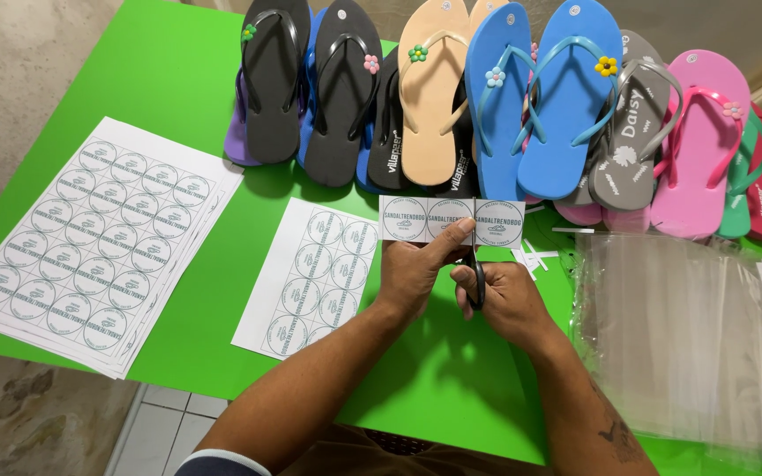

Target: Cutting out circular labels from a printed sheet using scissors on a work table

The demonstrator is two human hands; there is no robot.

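Observation:
My left hand [416,269] pinches a white paper strip [450,220] printed with three round labels, held above the green table [178,62]. My right hand [506,300] grips black-handled scissors [476,275], whose blades point up at the strip between its second and third label. The blades are mostly hidden behind the paper and my fingers. A partly cut label sheet [310,275] lies just left of my left hand.
A stack of full label sheets [99,242] lies at the left. A row of flip-flops [487,106] in black, peach, blue, grey and pink leans along the far edge. Clear plastic bags [676,339] pile at the right. Thin paper offcuts [535,257] lie near the scissors.

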